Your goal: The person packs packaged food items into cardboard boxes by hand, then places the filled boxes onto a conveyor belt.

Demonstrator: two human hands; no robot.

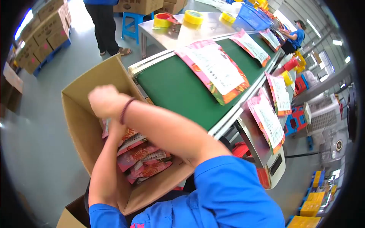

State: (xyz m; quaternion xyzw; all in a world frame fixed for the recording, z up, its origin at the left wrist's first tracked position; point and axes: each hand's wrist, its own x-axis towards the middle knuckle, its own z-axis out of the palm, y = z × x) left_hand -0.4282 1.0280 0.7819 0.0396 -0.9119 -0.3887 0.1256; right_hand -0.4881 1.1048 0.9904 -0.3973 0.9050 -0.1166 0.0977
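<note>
Reaching into the cardboard box (81, 114), my left hand (114, 127) presses on the stacked snack pouches (140, 157); its fingers are hidden. My right hand (104, 100), fisted, hovers above. Pouches look light, slick, floppy; I'd grip their edges.

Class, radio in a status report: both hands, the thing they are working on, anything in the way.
Right hand fisted above open brown cardboard box. Left hand down on pink-red printed foil pouches stacked inside; grip hidden. Right forearm crosses over left.

Matt brown cardboard box (81, 114), glossy, probably plastic pouches (142, 159), matt green belt (178, 91)
</note>
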